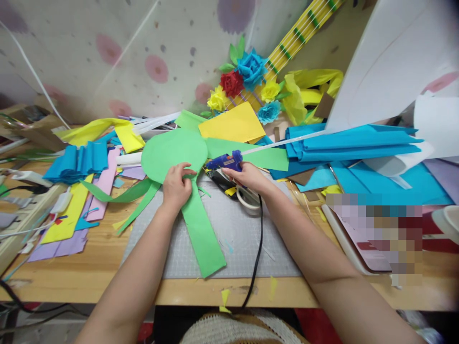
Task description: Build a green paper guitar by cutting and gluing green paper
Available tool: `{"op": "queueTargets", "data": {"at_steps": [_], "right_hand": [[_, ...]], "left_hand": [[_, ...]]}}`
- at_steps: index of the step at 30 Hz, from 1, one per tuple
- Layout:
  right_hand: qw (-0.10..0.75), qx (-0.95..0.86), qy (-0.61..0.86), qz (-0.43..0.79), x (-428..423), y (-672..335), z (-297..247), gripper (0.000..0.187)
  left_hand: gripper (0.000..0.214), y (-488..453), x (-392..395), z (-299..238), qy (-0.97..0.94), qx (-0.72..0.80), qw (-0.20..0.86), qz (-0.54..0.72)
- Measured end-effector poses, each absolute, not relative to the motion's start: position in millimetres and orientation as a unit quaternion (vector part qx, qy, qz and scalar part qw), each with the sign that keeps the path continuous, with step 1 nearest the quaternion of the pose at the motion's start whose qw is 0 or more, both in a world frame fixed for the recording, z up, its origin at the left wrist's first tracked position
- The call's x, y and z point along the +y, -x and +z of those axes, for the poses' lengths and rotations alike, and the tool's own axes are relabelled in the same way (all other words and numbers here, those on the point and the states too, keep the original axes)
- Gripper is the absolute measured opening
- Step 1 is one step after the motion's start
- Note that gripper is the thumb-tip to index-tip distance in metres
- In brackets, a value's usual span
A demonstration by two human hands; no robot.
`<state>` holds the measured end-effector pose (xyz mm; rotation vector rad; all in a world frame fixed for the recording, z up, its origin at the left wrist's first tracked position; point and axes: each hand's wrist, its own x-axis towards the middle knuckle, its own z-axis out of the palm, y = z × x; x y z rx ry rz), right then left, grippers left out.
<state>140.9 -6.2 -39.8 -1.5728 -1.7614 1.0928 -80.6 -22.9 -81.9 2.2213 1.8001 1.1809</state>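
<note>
In the head view a green paper piece with a round top (172, 150) lies near the middle. Green strips run out from it, one wide strip (204, 239) reaching toward me. My left hand (177, 187) is at the round part's lower right edge, where the wide strip joins it. Its fingers are curled and closed on the green paper; the exact fingertip contact is hidden. My right hand (247, 176) grips a blue glue gun (225, 161), its nozzle pointing left toward that join. A long white glue stick (283, 142) sticks out of its back, and a black cord hangs down.
A grey cutting mat (247, 248) lies underneath. Scissors and a roll of tape (248, 203) are below the gun. Folded blue paper (351, 143) is at the right, paper flowers (253, 69) at the back. A power strip (32, 220) and paper scraps line the left.
</note>
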Motion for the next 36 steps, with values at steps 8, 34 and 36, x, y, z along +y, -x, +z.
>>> {"op": "queueTargets", "data": {"at_steps": [8,34,36], "right_hand": [[0.279,-0.638,0.587,0.413,0.8,-152.5,-36.8,0.034],[0.348,-0.601,0.55,0.464,9.5,-157.3,-50.4,0.035],[0.348,-0.603,0.548,0.464,9.4,-157.7,-49.9,0.035]], "left_hand": [[0.054,81.2,-23.4,-80.3,-0.757,0.557,0.021,0.342],[0.073,81.5,-23.9,-75.6,-0.785,0.543,0.032,0.296],[0.073,82.2,-24.8,-76.4,-0.779,0.541,0.021,0.317]]}}
